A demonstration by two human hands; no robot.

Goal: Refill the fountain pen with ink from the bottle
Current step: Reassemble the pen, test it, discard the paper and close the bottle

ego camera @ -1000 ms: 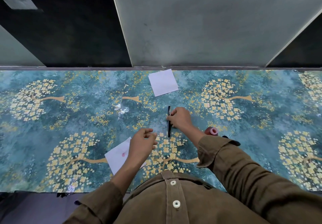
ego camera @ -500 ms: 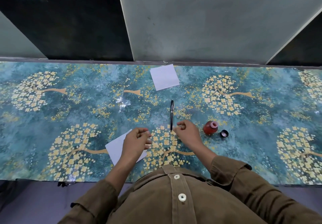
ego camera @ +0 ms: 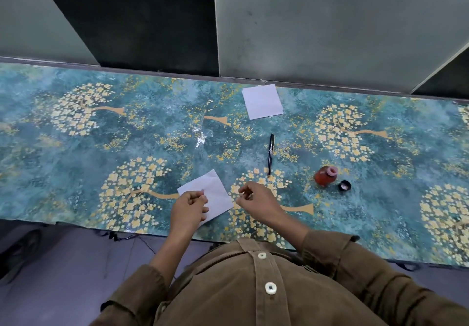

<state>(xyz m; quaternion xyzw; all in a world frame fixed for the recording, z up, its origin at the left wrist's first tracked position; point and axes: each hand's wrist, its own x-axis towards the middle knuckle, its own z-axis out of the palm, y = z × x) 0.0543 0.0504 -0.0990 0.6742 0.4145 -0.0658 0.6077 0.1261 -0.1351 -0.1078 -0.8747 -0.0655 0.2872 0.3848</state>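
We are looking down at a desk (ego camera: 76, 173) under a teal, tree-patterned cover, and our own brown shirt (ego camera: 266, 287) is blocking the middle of its near edge. Our left hand (ego camera: 189, 207) is hovering over a white paper (ego camera: 215, 193) near that edge, hiding the sheet's near-left part; its fingers are curling loosely, and we cannot make out anything between them. Our right hand (ego camera: 258, 202) is hanging just right of that paper, fingers likewise curling loosely inward; something thin may be pinched at the fingertips, but it is too small to tell, so we are reading both hands as loose and empty. The fountain pen (ego camera: 270, 154) is lying capped on the desk, beyond the right hand and apart from it, running from near to far. The ink bottle (ego camera: 324, 177) is standing open to the pen's right, with its black cap (ego camera: 344, 186) lying just beside it on the right. A second white paper (ego camera: 262, 101) is lying by the far edge. Compared with a second ago, the right hand is no longer resting on the pen but is sitting back toward us, and the bottle, then hidden behind the sleeve, is now showing fully.
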